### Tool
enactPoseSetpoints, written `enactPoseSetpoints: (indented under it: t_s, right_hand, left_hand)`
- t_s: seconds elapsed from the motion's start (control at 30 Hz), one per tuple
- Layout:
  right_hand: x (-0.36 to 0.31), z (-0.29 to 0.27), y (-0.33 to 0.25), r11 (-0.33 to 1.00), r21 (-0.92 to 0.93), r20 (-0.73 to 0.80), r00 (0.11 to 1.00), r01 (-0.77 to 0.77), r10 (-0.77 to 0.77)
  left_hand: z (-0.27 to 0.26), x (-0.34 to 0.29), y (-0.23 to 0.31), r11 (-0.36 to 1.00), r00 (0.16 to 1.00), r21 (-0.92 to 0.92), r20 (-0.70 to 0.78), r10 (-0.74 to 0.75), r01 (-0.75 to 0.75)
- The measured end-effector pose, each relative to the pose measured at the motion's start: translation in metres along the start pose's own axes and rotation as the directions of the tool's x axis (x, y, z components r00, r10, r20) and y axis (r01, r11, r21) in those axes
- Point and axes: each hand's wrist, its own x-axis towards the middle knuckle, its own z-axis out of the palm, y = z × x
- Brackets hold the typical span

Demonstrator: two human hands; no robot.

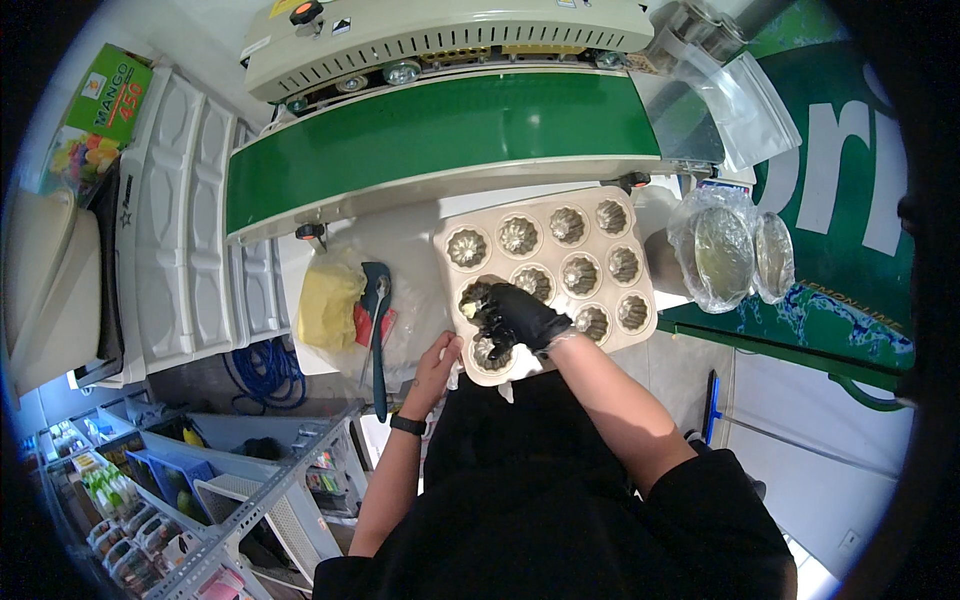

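A beige muffin pan [560,195] with rows of fluted metallic cups lies tilted in front of me. My right hand [525,318], in a black glove, reaches into a cup on the pan's left side, fingers pinched on a small pale yellow lump [469,311] that looks like butter. Bare, my left hand [437,366] grips the pan's near left edge. Left of the pan, a large block of butter [330,304] rests on plastic wrap. Beside it lie a dark spatula [378,365] and a metal spoon [381,289].
Behind the pan stands a machine with a green conveyor belt [450,125]. Plastic-wrapped round containers [722,245] sit to the right, near a green panel [820,200]. White moulded panels [170,220] stand at left, above a coiled blue hose [265,375] and a metal shelf [250,520].
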Motion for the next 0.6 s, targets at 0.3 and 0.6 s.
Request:
enactPoseSetpoints:
  t_s: [0.3,0.6]
  right_hand:
    - [0.002,0.0,0.009,0.986,0.111,-0.045,0.99,-0.127,0.132]
    - [0.015,0.008,0.016,0.972,0.19,-0.103,0.982,-0.135,0.156]
  left_hand:
    - [0.002,0.001,0.002,0.998,0.998,0.026,0.02,0.056,-0.057]
    - [0.004,0.0,0.004,0.998,0.998,-0.006,0.008,0.064,-0.064]
